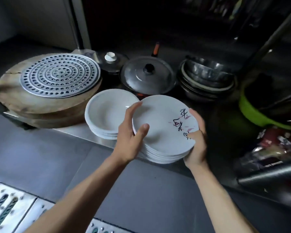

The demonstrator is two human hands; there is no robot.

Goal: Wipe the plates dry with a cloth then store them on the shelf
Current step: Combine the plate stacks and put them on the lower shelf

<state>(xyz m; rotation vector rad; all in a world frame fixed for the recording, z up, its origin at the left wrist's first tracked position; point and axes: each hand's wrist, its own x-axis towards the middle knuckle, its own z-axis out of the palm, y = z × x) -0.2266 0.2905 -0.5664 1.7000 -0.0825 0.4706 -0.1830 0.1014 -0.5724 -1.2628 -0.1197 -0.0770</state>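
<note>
Left hand (pixel 130 132): gripping the left rim of the held plate stack (pixel 161 120), thumb lying on the top plate.
Right hand (pixel 198 145): gripping the stack's right rim, thumb pressing near the printed lettering (black strokes, pink petals).
Held plate stack: sitting between both hands at the steel shelf (pixel 77 131) edge.
Second plate stack (pixel 106 111): standing on the shelf, just left of the left hand.
Lidded pan (pixel 148 78): sitting beyond both hands.

Pot (pixel 141 81), stacked bowls (pixel 207 78) at shelf (pixel 84 133) rear
</note>
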